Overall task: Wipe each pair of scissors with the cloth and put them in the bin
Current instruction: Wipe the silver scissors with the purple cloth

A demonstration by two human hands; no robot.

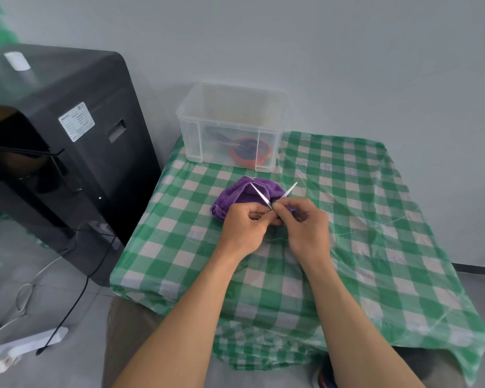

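The scissors point(261, 196) were held in the grip of left hand point(244, 222) and right hand point(305, 228), 2 blades splayed up-frame toward the cloth point(234, 196).

Left hand point(245, 224) and right hand point(305, 224) meet, fingers curled, pinching.
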